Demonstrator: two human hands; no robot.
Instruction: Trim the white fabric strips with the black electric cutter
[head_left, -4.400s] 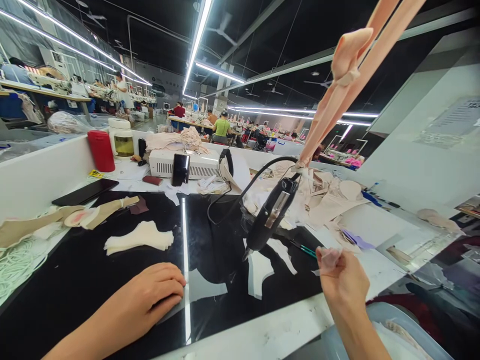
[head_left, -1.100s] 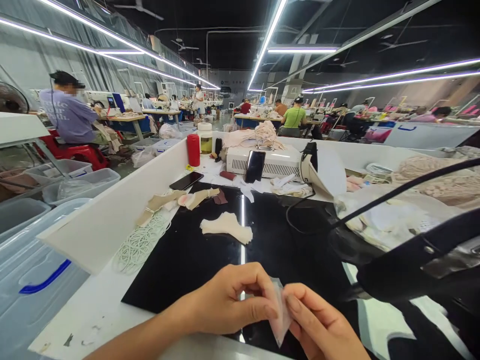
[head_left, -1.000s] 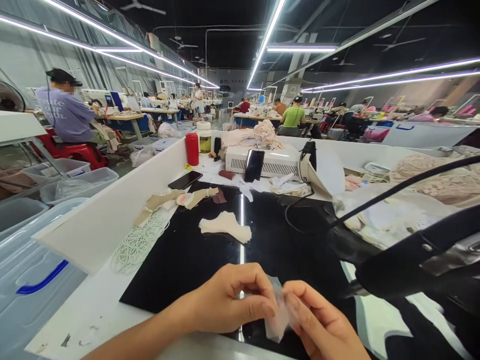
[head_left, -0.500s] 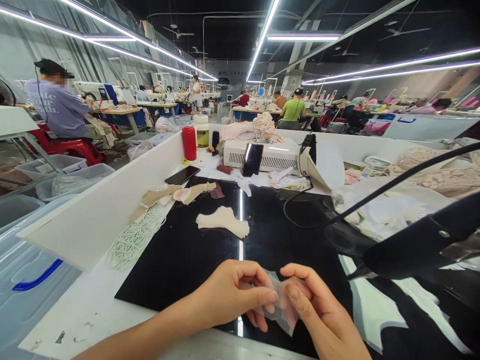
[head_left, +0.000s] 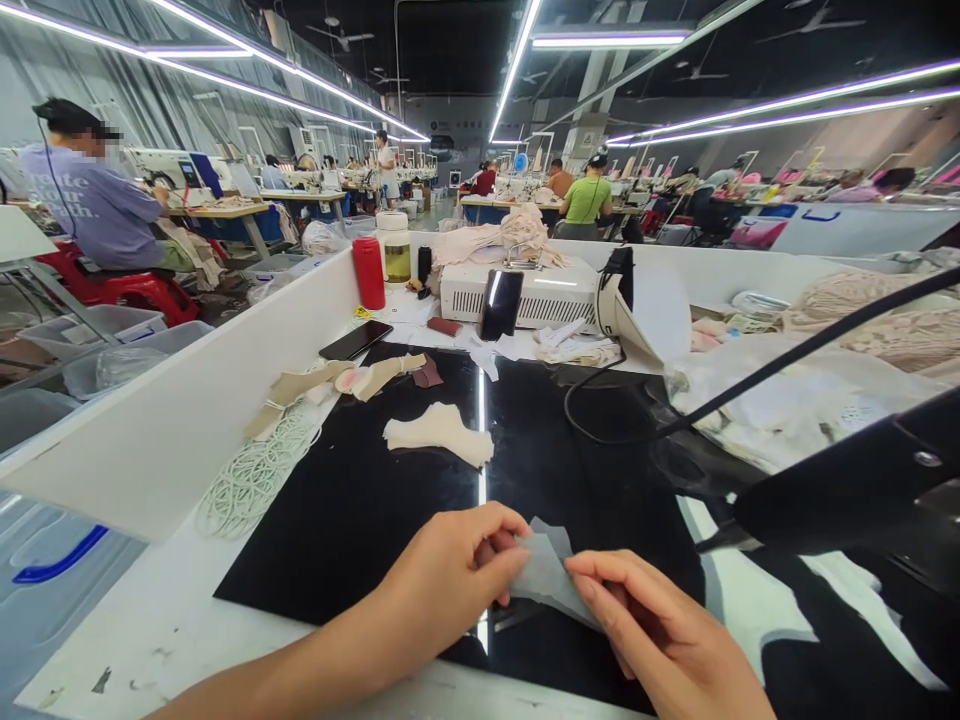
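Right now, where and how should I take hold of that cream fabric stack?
I'd pinch the cream fabric stack across its middle, coming from the near side. It lies flat on the black surface, ends spreading either way, its near edge facing the left hand, which would probably need to release the sheer fabric.

A thin, translucent, pale grey fabric-like piece (head_left: 549, 572), irregular in outline and seemingly layered, spreads fairly flat between the left hand (head_left: 457, 570) and right hand (head_left: 652, 620), over the glossy black worktop (head_left: 352, 520).

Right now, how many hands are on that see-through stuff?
2: the left hand on the left side of the see-through stuff, the right hand on its right.
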